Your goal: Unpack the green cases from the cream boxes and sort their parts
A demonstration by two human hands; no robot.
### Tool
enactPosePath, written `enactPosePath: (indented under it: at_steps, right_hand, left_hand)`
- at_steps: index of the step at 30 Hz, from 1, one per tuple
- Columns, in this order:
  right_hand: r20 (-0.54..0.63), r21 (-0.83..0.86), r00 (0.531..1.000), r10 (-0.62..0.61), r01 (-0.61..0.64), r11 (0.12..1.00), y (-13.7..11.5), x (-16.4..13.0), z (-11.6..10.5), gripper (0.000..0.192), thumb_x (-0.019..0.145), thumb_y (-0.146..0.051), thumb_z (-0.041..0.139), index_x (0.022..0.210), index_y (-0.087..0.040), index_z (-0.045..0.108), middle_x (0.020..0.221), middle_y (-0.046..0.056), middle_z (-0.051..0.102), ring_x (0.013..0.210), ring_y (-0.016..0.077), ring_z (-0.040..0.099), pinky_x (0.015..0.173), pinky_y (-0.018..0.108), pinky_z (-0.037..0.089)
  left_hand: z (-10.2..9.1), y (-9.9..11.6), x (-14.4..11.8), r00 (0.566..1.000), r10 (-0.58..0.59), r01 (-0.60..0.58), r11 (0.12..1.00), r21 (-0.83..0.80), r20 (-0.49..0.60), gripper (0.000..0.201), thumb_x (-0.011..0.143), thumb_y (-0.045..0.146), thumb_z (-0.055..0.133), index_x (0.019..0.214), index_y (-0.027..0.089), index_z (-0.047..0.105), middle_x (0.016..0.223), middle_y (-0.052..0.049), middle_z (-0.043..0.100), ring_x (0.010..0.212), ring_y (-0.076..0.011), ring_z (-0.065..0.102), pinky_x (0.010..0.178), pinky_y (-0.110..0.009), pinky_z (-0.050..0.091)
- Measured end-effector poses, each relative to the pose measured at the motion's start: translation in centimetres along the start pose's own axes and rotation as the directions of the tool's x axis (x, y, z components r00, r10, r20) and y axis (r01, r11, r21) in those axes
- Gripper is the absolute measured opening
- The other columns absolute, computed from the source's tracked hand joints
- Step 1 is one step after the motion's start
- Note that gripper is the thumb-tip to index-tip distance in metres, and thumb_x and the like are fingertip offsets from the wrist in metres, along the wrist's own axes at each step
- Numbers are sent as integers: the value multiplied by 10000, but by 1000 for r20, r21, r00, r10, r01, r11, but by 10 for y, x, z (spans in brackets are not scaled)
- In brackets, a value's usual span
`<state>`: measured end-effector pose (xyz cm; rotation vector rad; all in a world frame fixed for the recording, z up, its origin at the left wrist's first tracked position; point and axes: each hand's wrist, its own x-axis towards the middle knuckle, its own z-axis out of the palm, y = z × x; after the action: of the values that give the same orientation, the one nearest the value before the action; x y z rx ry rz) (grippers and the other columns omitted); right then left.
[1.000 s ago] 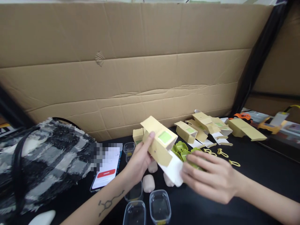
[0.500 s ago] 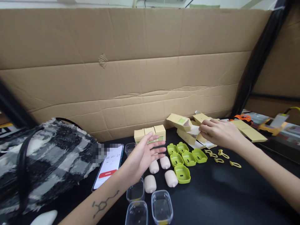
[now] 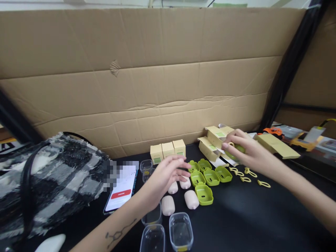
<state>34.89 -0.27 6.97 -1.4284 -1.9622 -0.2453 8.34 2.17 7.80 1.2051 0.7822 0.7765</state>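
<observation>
Green, a small case [image 3: 235, 151] sits clasped in the right hand [image 3: 245, 151], fingers curled round it, at 2 o'clock on the black table [image 3: 249, 217]. At 6 o'clock of it, the left hand [image 3: 164, 175] hovers empty, fingers spread, over pink pods [image 3: 168, 204]. Folded boxes [image 3: 214, 140] lie at 12 o'clock, below a cardboard wall [image 3: 147, 70].
</observation>
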Motion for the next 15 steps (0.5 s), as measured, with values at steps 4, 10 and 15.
enactPosePath:
  at_steps: [4, 10, 15]
  right_hand:
    - [185, 822, 972, 145, -234, 519, -52, -17, 24, 270, 969, -432, 320, 881, -263, 511, 863, 22, 562, 798, 186, 570, 725, 340, 498]
    - [268, 937, 941, 205, -304, 170, -92, -44, 45, 206, 958, -410, 405, 893, -275, 547, 923, -1, 503, 863, 143, 516, 771, 255, 474]
    - [124, 928, 963, 238, -198, 316, -91, -44, 42, 216, 950, -388, 440, 787, -261, 504, 975, -4, 525, 939, 147, 514, 814, 246, 460]
  left_hand:
    - [17, -13, -10, 996, -59, 54, 996, 67, 73, 459, 808, 370, 637, 1156, 122, 470, 1025, -136, 630, 829, -203, 639, 750, -347, 480]
    - [30, -32, -22, 950, 38, -61, 996, 65, 311, 675, 650, 240, 778, 1209, 214, 401, 1290, -121, 487, 1144, -248, 540, 935, -370, 439]
    - [24, -21, -23, 974, 85, -191, 811, 553, 212, 365, 664, 331, 722, 947, 201, 533, 864, -12, 583, 795, -194, 576, 752, -352, 482]
